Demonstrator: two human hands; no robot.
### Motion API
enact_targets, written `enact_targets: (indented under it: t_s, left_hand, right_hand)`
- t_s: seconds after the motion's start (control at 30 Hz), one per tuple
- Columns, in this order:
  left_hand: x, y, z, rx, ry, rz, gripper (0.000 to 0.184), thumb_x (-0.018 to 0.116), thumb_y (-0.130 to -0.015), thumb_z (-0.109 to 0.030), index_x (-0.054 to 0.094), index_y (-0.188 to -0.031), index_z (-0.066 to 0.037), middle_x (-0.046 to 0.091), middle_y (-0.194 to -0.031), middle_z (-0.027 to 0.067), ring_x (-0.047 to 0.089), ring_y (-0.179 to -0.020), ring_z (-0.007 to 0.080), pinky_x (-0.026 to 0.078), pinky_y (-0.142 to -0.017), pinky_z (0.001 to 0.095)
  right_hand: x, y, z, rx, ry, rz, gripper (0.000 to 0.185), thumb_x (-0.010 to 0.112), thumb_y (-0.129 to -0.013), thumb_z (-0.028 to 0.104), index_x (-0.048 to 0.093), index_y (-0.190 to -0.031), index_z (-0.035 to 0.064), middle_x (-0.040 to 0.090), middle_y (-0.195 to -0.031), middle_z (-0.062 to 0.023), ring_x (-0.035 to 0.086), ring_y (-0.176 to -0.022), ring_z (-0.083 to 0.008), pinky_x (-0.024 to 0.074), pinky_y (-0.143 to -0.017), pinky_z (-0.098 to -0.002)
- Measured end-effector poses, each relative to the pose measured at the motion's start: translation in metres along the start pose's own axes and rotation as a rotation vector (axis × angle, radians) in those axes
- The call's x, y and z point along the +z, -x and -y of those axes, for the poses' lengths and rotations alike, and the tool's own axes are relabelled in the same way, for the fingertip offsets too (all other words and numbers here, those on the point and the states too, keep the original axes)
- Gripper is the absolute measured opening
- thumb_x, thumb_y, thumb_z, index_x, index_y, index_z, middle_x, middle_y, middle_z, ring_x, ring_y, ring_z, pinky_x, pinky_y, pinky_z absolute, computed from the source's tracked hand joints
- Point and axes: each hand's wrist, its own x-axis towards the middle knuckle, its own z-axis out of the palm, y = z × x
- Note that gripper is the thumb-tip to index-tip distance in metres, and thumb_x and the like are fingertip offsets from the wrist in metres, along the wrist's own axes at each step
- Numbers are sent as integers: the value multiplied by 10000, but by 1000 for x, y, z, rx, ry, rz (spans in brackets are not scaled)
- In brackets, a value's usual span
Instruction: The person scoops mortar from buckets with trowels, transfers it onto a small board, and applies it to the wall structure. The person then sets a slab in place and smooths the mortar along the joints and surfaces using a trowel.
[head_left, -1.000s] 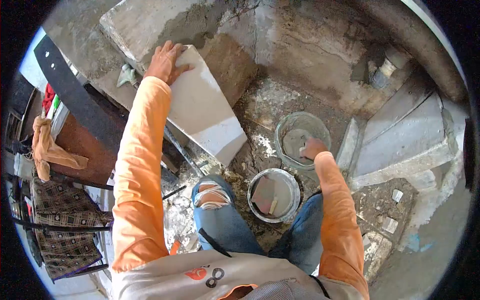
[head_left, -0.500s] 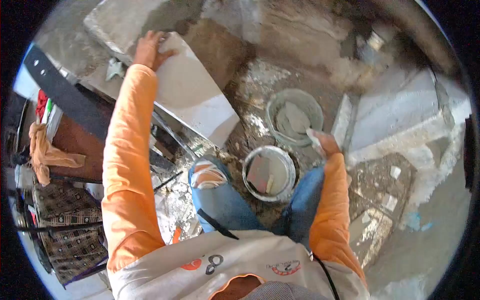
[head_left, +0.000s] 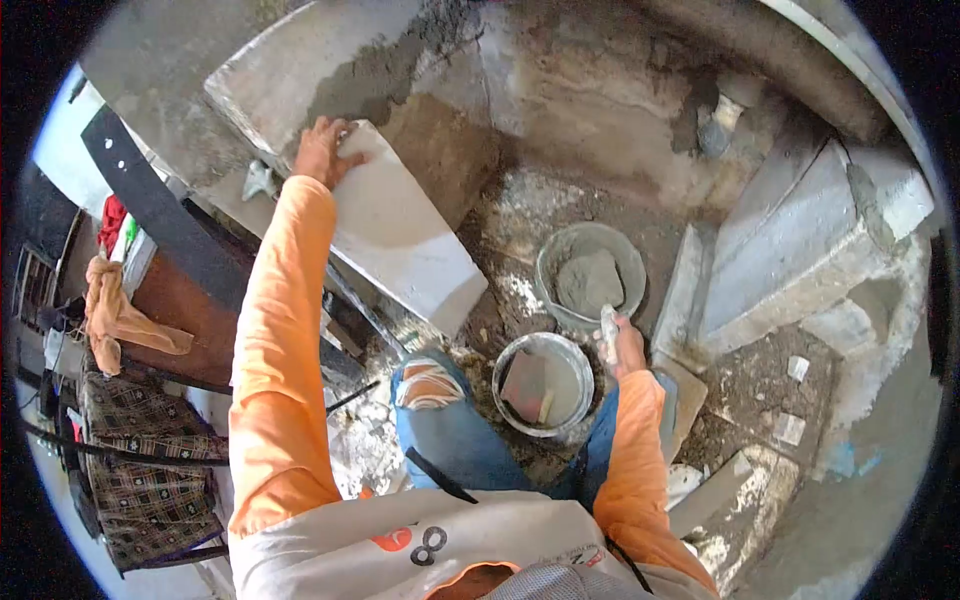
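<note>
My left hand (head_left: 326, 152) grips the far end of a long white block (head_left: 410, 230), with the thumb spread on its pale face. The block lies at a slant to the left of two buckets. My right hand (head_left: 628, 348) is closed around a whitish, mortar-caked tool (head_left: 607, 325) at the near rim of a grey bucket (head_left: 640, 270). Thick grey mortar (head_left: 588, 280) is heaped in that bucket. The tool's kind and its far end are unclear. Between my knees stands a second bucket (head_left: 503, 400) holding cloudy liquid, a reddish flat piece (head_left: 523, 388) and a small yellowish piece.
Pale masonry slabs (head_left: 770, 270) form a low structure at right. Rubble and tile bits (head_left: 790, 430) litter the ground there. To the left are a dark board (head_left: 160, 200), a hanging orange cloth (head_left: 110, 310) and patterned fabric (head_left: 150, 430). A damp wall (head_left: 610, 90) closes the back.
My right hand has moved left and nearer to me, along the mortar bucket's near rim. My left hand stays on the block's far end. The whole view has shifted slightly.
</note>
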Motion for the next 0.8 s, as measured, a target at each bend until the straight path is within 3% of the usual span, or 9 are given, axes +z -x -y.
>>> enact_targets:
  t_s: [0.07, 0.13, 0.23, 0.33, 0.43, 0.53, 0.57, 0.67, 0.8]
  left_hand:
    - [-1, 0, -1, -65, 78, 108, 701, 901, -704, -386, 656, -1310, -131, 572, -1247, 172, 544, -1162, 425, 471, -1017, 495]
    - [4, -1, 4, -50, 110, 83, 737, 903, -694, -368, 644, -1324, -87, 572, -1238, 185, 546, -1142, 432, 469, -1015, 496]
    - [16, 0, 15, -39, 115, 73, 742, 898, -696, -367, 640, -1319, -58, 574, -1238, 185, 546, -1136, 435, 472, -1005, 496]
    - [26, 1, 18, 25, 122, -97, 729, 893, -700, -363, 646, -1324, -79, 580, -1225, 181, 548, -1128, 433, 477, -989, 493]
    - [4, 3, 2, 9, 124, 23, 676, 889, -702, -367, 672, -1292, -118, 597, -1203, 185, 559, -1120, 430, 477, -983, 502]
    - [63, -6, 54, 81, 186, -103, 628, 887, -705, -380, 695, -1256, -150, 617, -1179, 171, 569, -1116, 424, 481, -977, 504]
    - [-7, 1, -6, -2, 104, 55, 613, 888, -718, -354, 693, -1262, -151, 620, -1173, 163, 568, -1115, 423, 480, -981, 505]
    - [-2, 0, -1, -30, 206, 70, 597, 887, -730, -311, 689, -1266, -142, 614, -1169, 165, 565, -1113, 421, 477, -988, 505]
    - [-4, 3, -3, -40, 157, 72, 610, 891, -727, -287, 679, -1277, -132, 590, -1210, 164, 544, -1149, 421, 469, -1004, 490]
  right_hand:
    - [8, -1, 1, -18, -139, 7, 286, 551, -1040, 366, 665, -1135, 122, 649, -782, -84, 552, -542, -154, 433, -439, -275]
    - [18, -1, 1, -27, -283, 7, 273, 560, -1040, 367, 649, -1125, 124, 633, -778, -73, 560, -559, -155, 444, -456, -273]
    - [49, 15, 15, -225, -512, 75, 268, 609, -1024, 351, 595, -1189, 141, 634, -875, -58, 586, -681, -147, 463, -532, -256]
    - [81, 18, 35, -324, -798, 169, 256, 615, -1017, 344, 596, -1188, 154, 642, -907, -58, 576, -692, -145, 459, -544, -259]
    - [120, 29, 70, -504, -865, 145, 316, 632, -1000, 347, 560, -1236, 150, 658, -951, -68, 571, -694, -143, 469, -560, -270]
    - [155, 34, 104, -704, -900, 33, 380, 631, -1014, 336, 492, -1319, 158, 647, -965, -80, 570, -654, -153, 479, -512, -292]
    - [169, 44, 118, -733, -934, -16, 398, 619, -1033, 325, 457, -1362, 170, 635, -989, -92, 567, -633, -158, 479, -484, -302]
    - [208, 43, 151, -897, -891, -155, 422, 600, -1056, 315, 408, -1398, 158, 615, -1013, -95, 564, -641, -159, 480, -493, -300]
    - [283, 32, 182, -945, -761, -243, 420, 600, -1049, 242, 380, -1384, 118, 595, -1041, -109, 575, -752, -143, 480, -522, -283]
